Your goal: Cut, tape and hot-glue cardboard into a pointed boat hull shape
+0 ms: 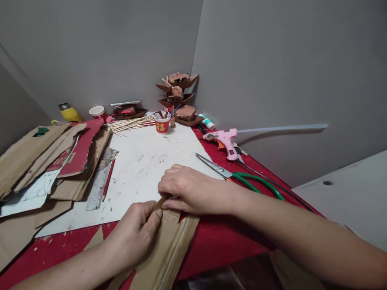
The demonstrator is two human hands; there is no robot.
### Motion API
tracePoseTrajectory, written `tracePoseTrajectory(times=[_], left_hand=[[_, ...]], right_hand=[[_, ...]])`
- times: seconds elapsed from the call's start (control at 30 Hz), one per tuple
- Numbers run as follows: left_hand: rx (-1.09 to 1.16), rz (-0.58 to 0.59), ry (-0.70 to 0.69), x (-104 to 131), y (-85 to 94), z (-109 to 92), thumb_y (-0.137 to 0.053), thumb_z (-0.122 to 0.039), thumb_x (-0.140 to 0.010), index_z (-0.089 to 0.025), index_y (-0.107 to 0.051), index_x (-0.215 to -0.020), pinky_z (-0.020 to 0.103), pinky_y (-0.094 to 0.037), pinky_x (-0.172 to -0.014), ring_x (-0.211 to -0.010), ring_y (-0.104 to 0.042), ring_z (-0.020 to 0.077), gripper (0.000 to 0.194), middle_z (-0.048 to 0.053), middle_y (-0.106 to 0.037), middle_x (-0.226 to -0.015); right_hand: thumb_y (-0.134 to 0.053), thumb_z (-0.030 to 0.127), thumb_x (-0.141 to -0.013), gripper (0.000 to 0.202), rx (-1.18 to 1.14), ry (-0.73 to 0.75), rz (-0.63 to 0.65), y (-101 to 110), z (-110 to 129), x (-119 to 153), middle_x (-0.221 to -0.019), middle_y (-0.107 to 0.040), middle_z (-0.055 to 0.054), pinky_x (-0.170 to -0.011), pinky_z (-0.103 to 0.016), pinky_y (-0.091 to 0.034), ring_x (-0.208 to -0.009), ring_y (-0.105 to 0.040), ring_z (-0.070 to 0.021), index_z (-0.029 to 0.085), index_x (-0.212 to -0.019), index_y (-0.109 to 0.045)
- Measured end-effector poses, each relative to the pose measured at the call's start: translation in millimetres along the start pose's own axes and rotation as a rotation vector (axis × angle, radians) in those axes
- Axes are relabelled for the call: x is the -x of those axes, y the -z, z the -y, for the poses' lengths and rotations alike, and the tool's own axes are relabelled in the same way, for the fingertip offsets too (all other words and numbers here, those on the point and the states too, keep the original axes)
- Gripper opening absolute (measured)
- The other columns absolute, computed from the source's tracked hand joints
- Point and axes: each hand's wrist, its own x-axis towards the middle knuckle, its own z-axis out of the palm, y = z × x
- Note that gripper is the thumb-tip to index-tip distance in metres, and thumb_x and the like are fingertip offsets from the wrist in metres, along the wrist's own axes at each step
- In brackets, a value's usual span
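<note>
A long brown piece of cardboard slants up from the table's front edge, its side layers peeled and creased. My left hand pinches its upper end between thumb and fingers. Right beside it, my right hand grips the same end, fingers curled over the top and thumb beneath. The two hands nearly touch at a bent flap there. Scissors with green handles lie just beyond my right wrist, partly covered by the forearm.
Stacked cardboard fills the left side, near a clear ruler and a red pencil. A pink glue gun lies at right. Behind the white board stand a paper cup, wooden sticks and brown model boats.
</note>
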Motion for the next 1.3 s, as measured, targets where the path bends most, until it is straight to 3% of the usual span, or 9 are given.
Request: tracePoseTrajectory(times=[0.13,0.33,0.47,0.6,0.87,1.03,1.13,1.2,1.3], left_hand=[[-0.011,-0.015,0.017,-5.1,2.3,1.4,-0.038,-0.033,-0.092,-0.014,-0.061,-0.081,0.026,-0.041,-0.068,-0.073,-0.049,0.0167,0.032,0.002,-0.059,-0.076],[0.019,0.005,0.061,-6.3,2.7,1.2,-0.039,-0.039,-0.091,-0.015,-0.058,-0.076,0.023,-0.039,-0.058,-0.066,-0.044,0.0145,0.034,0.000,-0.052,-0.072],[0.051,-0.006,0.035,-6.3,1.2,4.5,-0.037,-0.039,-0.093,-0.016,-0.055,-0.077,0.024,-0.040,-0.061,-0.069,-0.045,0.0152,0.033,0.001,-0.054,-0.074],[-0.005,-0.068,0.044,-7.0,1.2,5.7,-0.038,-0.040,-0.092,-0.017,-0.051,-0.070,0.024,-0.038,-0.060,-0.066,-0.041,0.0144,0.034,0.000,-0.048,-0.068],[0.053,-0.032,0.069,-8.9,3.1,2.3,-0.039,-0.041,-0.091,-0.016,-0.055,-0.080,0.027,-0.043,-0.067,-0.074,-0.051,0.0181,0.031,0.003,-0.058,-0.078],[0.062,-0.102,0.090,-10.1,3.2,3.9,-0.041,-0.040,-0.089,-0.018,-0.052,-0.070,0.025,-0.042,-0.061,-0.068,-0.046,0.0164,0.031,0.000,-0.052,-0.068],[0.086,-0.116,0.077,-10.2,3.7,2.5,-0.043,-0.034,-0.088,-0.018,-0.051,-0.067,0.025,-0.042,-0.061,-0.069,-0.047,0.0169,0.027,0.001,-0.052,-0.066],[0.085,-0.112,0.080,-10.1,3.9,0.9,-0.043,-0.034,-0.087,-0.018,-0.051,-0.067,0.025,-0.042,-0.061,-0.070,-0.048,0.0171,0.027,0.001,-0.052,-0.066],[0.073,-0.101,0.102,-9.7,3.3,0.3,-0.042,-0.039,-0.089,-0.018,-0.050,-0.067,0.025,-0.042,-0.061,-0.067,-0.048,0.0163,0.031,0.000,-0.050,-0.065]], right_hand=[[-0.057,0.023,-0.087,0.014,0.059,-0.038,-0.011,-3.3,4.0,-0.9,-0.076,-0.067,-0.008,-0.071,-0.031,-0.038,-0.074,-0.056,-0.0197,0.012,-0.081,-0.064],[-0.059,0.022,-0.086,0.011,-0.072,-0.060,-0.011,0.6,-3.7,2.1,-0.078,-0.067,-0.004,-0.073,-0.028,-0.039,-0.075,-0.057,-0.0169,0.014,-0.083,-0.066],[-0.056,0.024,-0.088,0.017,0.056,-0.055,-0.016,-3.5,3.1,-0.5,-0.076,-0.067,-0.006,-0.070,-0.031,-0.039,-0.074,-0.057,-0.0192,0.013,-0.081,-0.066],[-0.051,0.017,-0.090,0.017,0.194,-0.034,-0.047,-9.4,10.0,-2.9,-0.077,-0.066,-0.008,-0.068,-0.034,-0.037,-0.075,-0.057,-0.0217,0.011,-0.083,-0.066],[-0.057,0.020,-0.088,0.014,-0.001,-0.073,-0.044,6.8,-8.2,4.4,-0.077,-0.067,-0.007,-0.073,-0.029,-0.039,-0.075,-0.057,-0.0178,0.012,-0.082,-0.068],[-0.050,0.013,-0.087,0.017,0.138,-0.046,-0.038,-7.0,14.2,3.3,-0.070,-0.065,-0.008,-0.065,-0.033,-0.039,-0.067,-0.057,-0.0203,0.012,-0.079,-0.065],[-0.045,0.001,-0.082,0.022,0.281,0.021,-0.143,-19.2,26.1,4.6,-0.066,-0.063,-0.009,-0.059,-0.035,-0.036,-0.062,-0.056,-0.0223,0.011,-0.077,-0.064],[-0.047,0.006,-0.083,0.019,0.249,0.003,-0.175,-21.0,25.5,6.1,-0.066,-0.063,-0.008,-0.059,-0.035,-0.037,-0.062,-0.056,-0.0219,0.011,-0.078,-0.064],[-0.053,0.020,-0.087,0.017,0.076,-0.095,-0.125,-13.4,14.9,8.0,-0.069,-0.065,-0.007,-0.062,-0.031,-0.039,-0.065,-0.056,-0.0191,0.012,-0.077,-0.065]])
